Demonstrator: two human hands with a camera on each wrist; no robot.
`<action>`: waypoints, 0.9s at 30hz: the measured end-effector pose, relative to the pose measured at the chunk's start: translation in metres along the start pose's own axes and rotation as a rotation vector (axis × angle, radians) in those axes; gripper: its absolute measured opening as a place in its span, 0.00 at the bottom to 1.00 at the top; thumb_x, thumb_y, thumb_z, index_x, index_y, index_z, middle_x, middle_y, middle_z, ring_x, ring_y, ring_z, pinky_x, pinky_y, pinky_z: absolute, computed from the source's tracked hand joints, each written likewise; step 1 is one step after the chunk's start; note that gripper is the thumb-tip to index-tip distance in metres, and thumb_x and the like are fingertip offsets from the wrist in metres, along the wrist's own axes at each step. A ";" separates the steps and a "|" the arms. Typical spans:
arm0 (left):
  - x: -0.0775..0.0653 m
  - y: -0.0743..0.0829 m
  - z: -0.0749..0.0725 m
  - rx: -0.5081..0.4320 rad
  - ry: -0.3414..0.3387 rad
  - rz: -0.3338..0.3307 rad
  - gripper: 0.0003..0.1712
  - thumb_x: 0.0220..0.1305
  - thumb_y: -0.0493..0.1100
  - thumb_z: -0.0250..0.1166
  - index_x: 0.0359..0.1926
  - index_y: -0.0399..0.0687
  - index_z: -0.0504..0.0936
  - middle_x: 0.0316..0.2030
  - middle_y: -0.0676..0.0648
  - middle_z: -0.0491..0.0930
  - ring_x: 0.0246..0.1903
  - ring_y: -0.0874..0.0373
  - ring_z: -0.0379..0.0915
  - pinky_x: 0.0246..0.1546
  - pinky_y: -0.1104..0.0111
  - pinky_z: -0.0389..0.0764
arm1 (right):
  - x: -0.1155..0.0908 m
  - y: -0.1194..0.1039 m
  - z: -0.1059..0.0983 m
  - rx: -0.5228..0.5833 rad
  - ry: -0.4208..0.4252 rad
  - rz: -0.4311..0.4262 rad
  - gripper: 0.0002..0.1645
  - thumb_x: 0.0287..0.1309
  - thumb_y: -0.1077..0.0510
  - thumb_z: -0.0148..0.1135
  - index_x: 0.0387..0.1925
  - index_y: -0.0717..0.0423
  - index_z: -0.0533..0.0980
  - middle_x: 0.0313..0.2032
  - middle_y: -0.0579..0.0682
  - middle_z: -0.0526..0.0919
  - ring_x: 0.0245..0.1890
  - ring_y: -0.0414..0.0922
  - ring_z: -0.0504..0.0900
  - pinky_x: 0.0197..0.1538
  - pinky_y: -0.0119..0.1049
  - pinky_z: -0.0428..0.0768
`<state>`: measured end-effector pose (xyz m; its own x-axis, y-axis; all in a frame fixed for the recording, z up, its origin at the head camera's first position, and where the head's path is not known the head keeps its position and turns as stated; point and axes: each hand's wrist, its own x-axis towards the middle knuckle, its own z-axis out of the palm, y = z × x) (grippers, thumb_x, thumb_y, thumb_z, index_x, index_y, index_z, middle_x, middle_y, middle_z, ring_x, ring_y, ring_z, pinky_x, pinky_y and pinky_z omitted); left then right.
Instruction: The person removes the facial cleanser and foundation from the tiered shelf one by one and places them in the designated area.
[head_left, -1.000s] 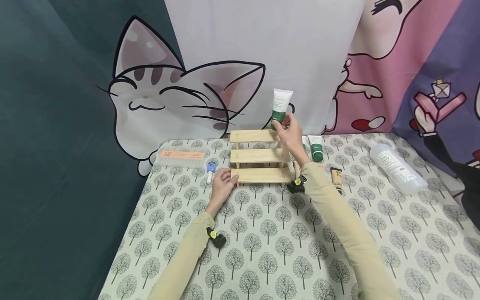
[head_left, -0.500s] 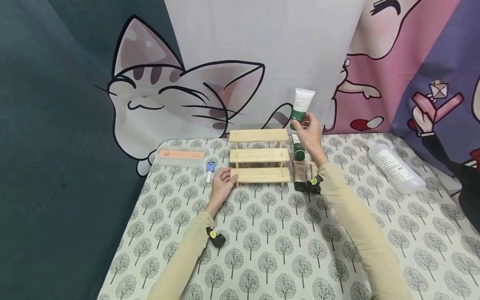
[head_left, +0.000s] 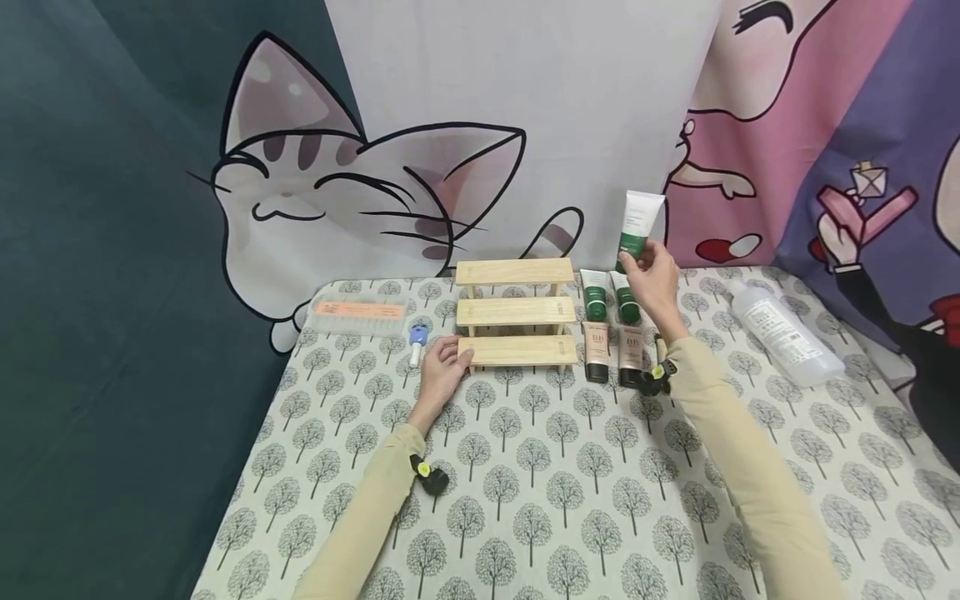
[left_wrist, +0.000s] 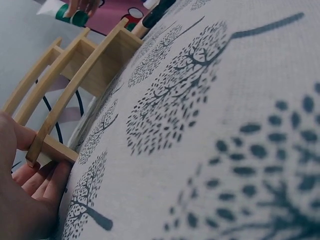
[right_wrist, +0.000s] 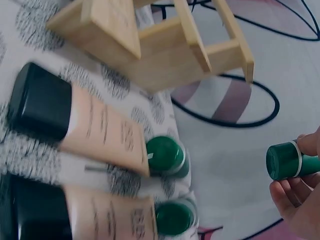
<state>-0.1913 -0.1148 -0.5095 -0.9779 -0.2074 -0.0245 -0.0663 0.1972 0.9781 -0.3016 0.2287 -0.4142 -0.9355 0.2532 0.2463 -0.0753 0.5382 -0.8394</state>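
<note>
My left hand (head_left: 442, 368) grips the left end of the lowest step of a three-step wooden display rack (head_left: 516, 312). In the left wrist view the thumb lies over that step's end, with fingers beneath. My right hand (head_left: 654, 285) holds a white-and-green cream tube (head_left: 641, 215) by its green cap end, raised at the back, right of the rack. Two similar green-capped tubes (head_left: 595, 297) lie under and left of it. Nearer me are two beige BB cream tubes (right_wrist: 107, 127) with black caps. Another slim tube (head_left: 661, 347) is partly hidden by my right wrist.
A large clear bottle (head_left: 787, 333) with a white label lies at the right. Left of the rack are a small blue-and-white item (head_left: 417, 340) and a clear case (head_left: 360, 317) with an orange label. A printed curtain (head_left: 420, 200) hangs behind the table.
My right hand has carried the cream tube rightward, from over the rack's top step to above the tubes at its right. My left hand stays on the rack.
</note>
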 end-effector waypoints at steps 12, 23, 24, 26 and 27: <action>-0.001 0.002 0.000 -0.005 -0.005 -0.007 0.24 0.65 0.38 0.68 0.61 0.37 0.76 0.55 0.33 0.82 0.56 0.41 0.81 0.58 0.60 0.85 | -0.004 0.040 -0.025 -0.076 -0.030 0.096 0.33 0.71 0.48 0.56 0.65 0.68 0.68 0.57 0.68 0.78 0.53 0.56 0.77 0.58 0.46 0.76; -0.001 0.001 0.000 -0.014 -0.002 -0.008 0.25 0.65 0.36 0.68 0.61 0.35 0.75 0.56 0.32 0.82 0.56 0.40 0.81 0.58 0.61 0.85 | -0.004 0.065 -0.031 -0.135 -0.099 0.153 0.33 0.71 0.51 0.56 0.66 0.71 0.67 0.55 0.70 0.77 0.51 0.57 0.76 0.56 0.46 0.77; -0.001 0.001 0.000 -0.017 -0.002 -0.007 0.25 0.65 0.36 0.68 0.61 0.35 0.75 0.56 0.32 0.82 0.56 0.40 0.81 0.58 0.61 0.85 | -0.004 0.066 -0.031 -0.139 -0.107 0.158 0.33 0.71 0.51 0.55 0.66 0.71 0.67 0.55 0.70 0.77 0.52 0.58 0.76 0.57 0.48 0.78; -0.001 0.001 0.001 -0.019 -0.003 -0.001 0.25 0.65 0.36 0.68 0.61 0.34 0.75 0.56 0.31 0.81 0.56 0.40 0.81 0.58 0.61 0.85 | -0.004 0.069 -0.032 -0.150 -0.124 0.173 0.34 0.72 0.50 0.55 0.67 0.72 0.66 0.56 0.71 0.76 0.54 0.60 0.76 0.59 0.50 0.77; -0.001 0.001 0.001 -0.022 -0.004 0.002 0.25 0.65 0.35 0.68 0.61 0.34 0.75 0.56 0.31 0.81 0.56 0.40 0.81 0.58 0.61 0.85 | -0.005 0.070 -0.032 -0.153 -0.130 0.180 0.34 0.71 0.50 0.55 0.67 0.72 0.66 0.57 0.71 0.76 0.55 0.61 0.75 0.60 0.52 0.77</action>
<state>-0.1908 -0.1135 -0.5083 -0.9789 -0.2032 -0.0237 -0.0605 0.1766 0.9824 -0.2913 0.2911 -0.4586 -0.9663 0.2560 0.0275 0.1399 0.6117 -0.7786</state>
